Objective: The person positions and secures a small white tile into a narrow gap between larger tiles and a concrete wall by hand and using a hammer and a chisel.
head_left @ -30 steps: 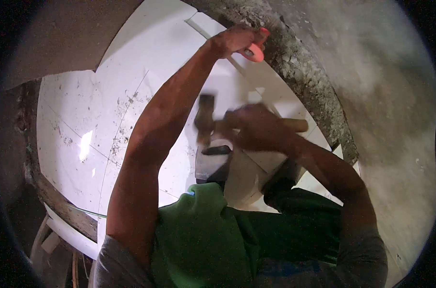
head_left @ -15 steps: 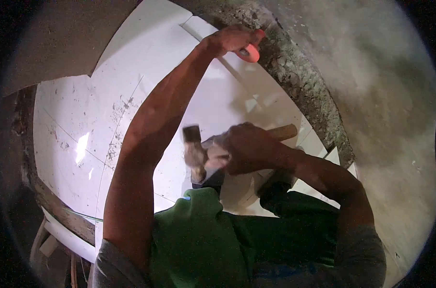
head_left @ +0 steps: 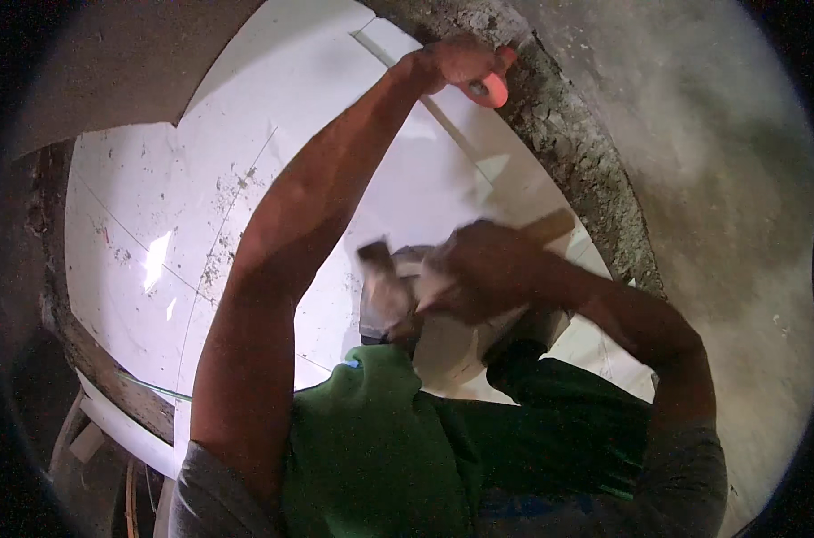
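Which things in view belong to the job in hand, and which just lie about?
Apparently in use:
orange-red, plastic-looking ringed object, in the left hand
blurred wooden-handled hammer, in the right hand
glossy white tiles

Apparently lying about:
flat brown sheet, upper left
thin green cord, lower left
dark grit

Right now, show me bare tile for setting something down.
White tile looks bare between brown panel and left forearm, and between that forearm and the hammer. Crowded: around the right hand and green trousers, and among the debris specks.

Looks smooth and glossy across the white tiles point(head_left: 187, 184) at left. Looks wooden in the hammer handle point(head_left: 548, 228), centre right.
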`<action>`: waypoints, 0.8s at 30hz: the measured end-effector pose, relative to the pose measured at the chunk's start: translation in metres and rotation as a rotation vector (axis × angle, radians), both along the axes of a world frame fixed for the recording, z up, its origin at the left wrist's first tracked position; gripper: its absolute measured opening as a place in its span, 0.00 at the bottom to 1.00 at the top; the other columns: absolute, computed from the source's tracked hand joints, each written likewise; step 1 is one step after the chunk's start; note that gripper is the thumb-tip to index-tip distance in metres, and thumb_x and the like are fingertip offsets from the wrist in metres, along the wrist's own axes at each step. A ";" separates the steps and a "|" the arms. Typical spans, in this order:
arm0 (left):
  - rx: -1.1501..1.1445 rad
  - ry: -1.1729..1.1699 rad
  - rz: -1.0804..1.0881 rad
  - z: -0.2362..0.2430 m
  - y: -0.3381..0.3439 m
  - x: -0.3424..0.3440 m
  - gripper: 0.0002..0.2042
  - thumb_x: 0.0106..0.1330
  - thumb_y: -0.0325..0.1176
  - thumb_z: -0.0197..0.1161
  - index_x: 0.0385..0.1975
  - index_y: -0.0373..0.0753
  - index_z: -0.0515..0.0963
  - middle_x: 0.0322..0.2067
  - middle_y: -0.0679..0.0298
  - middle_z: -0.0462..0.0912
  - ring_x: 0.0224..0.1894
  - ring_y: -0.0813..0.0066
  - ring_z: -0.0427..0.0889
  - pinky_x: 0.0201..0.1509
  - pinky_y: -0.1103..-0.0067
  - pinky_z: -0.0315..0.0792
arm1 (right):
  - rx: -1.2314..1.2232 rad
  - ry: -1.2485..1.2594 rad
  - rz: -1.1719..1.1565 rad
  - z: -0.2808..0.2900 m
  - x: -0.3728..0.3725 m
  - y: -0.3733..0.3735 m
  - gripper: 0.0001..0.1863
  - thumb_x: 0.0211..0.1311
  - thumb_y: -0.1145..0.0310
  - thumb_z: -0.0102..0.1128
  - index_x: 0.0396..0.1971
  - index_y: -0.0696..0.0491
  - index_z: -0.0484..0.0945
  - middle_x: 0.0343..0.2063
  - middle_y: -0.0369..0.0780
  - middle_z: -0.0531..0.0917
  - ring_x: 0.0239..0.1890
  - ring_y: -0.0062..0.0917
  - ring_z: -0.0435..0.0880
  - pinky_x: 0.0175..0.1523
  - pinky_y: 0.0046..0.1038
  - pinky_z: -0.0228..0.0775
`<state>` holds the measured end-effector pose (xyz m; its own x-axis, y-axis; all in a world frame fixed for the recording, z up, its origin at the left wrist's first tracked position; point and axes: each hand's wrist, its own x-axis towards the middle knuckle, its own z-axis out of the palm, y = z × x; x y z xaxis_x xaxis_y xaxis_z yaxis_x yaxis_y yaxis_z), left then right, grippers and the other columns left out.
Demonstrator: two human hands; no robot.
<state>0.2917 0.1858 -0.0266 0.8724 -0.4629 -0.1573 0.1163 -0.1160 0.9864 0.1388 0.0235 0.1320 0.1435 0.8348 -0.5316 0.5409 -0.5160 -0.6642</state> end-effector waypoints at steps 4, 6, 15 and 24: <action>0.029 0.318 -0.006 0.004 -0.002 0.010 0.21 0.75 0.51 0.58 0.54 0.38 0.79 0.44 0.62 0.86 0.48 0.75 0.85 0.54 0.77 0.79 | -0.166 0.012 -0.426 -0.021 0.055 -0.004 0.23 0.67 0.48 0.62 0.32 0.57 0.84 0.26 0.48 0.86 0.30 0.37 0.88 0.37 0.38 0.76; 0.389 -0.222 -0.147 0.020 0.004 0.028 0.20 0.69 0.48 0.60 0.50 0.38 0.82 0.42 0.59 0.87 0.45 0.73 0.85 0.52 0.73 0.78 | -0.174 -0.160 -0.630 -0.026 0.046 -0.009 0.24 0.69 0.48 0.60 0.28 0.56 0.84 0.22 0.46 0.85 0.26 0.36 0.85 0.34 0.37 0.74; 0.017 0.094 -0.001 -0.019 0.008 0.007 0.28 0.73 0.62 0.54 0.52 0.40 0.81 0.46 0.59 0.86 0.44 0.71 0.85 0.54 0.72 0.78 | -0.294 0.078 -0.114 -0.010 0.038 -0.006 0.16 0.67 0.52 0.64 0.40 0.50 0.87 0.34 0.41 0.89 0.37 0.32 0.89 0.46 0.35 0.79; 0.128 -0.031 -0.071 0.005 -0.008 0.008 0.33 0.67 0.68 0.56 0.47 0.40 0.83 0.40 0.60 0.88 0.41 0.72 0.86 0.47 0.73 0.79 | -0.065 0.045 0.085 0.027 -0.011 0.011 0.23 0.61 0.46 0.63 0.38 0.54 0.85 0.32 0.51 0.86 0.37 0.48 0.87 0.47 0.49 0.80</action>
